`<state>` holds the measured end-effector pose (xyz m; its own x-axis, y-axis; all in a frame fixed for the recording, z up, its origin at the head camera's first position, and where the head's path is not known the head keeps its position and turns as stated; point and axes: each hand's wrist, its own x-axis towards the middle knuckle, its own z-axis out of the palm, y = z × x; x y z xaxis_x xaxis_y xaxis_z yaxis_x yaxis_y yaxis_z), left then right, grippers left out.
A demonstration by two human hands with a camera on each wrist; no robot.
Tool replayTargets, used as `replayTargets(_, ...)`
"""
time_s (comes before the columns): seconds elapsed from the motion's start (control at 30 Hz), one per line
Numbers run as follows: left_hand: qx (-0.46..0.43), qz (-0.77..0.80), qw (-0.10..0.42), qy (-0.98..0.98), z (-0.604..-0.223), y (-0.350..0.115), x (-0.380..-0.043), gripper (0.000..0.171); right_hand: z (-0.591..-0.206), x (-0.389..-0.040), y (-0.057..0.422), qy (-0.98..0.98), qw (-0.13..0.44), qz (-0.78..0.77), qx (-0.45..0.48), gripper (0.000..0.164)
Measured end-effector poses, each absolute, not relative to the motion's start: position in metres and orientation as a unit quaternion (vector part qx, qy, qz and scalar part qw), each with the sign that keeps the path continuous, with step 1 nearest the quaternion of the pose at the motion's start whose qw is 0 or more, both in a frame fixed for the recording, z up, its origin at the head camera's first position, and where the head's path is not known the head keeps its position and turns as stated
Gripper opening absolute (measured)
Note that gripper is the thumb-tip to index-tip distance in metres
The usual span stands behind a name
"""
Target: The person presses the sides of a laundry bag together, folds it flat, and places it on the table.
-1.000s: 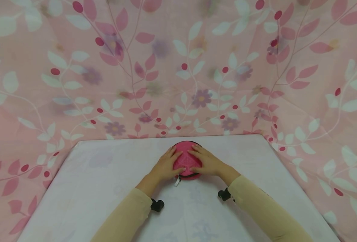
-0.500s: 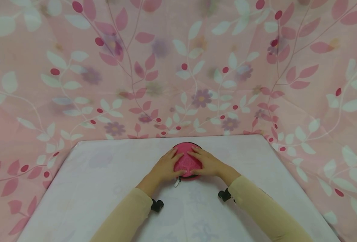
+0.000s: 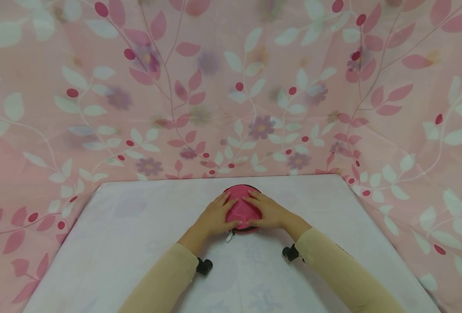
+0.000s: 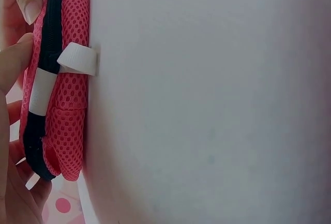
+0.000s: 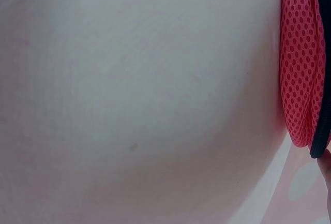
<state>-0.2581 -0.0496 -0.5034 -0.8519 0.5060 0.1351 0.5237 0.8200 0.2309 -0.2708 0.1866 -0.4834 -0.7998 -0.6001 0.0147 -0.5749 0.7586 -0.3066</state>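
A round pink mesh pouch [image 3: 242, 204] with a black zip sits near the table's far edge. My left hand [image 3: 215, 215] holds its left side, thumb on the near top and the other fingers spread over the side. On the opposite side my right hand [image 3: 272, 211] holds it likewise, the two thumb tips close together. The left wrist view shows the zip [image 4: 50, 38] along the rim and a white tab [image 4: 77, 59] sticking out. In the right wrist view only one end of the pouch [image 5: 300, 58] and a bit of finger show.
A white cloth covers the table [image 3: 137, 243]. Pink curtains [image 3: 199, 108] with leaves and flowers hang behind it and along both sides. A small black camera [image 3: 204, 266] is worn on the left wrist, another camera [image 3: 290, 253] on the right.
The pouch's top has sunk slightly and tipped toward me, and less of the zip shows at its near edge. Both hands stay in nearly the same place.
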Motion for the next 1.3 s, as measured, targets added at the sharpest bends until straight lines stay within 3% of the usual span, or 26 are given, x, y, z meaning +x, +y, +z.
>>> replayTargets(1.3,-0.252,-0.157,0.009,-0.955,-0.5070,-0.0485,-0.2554,0.080,-0.4892,-0.2707,0.1854,0.937,0.057,-0.158,-0.305,0.084)
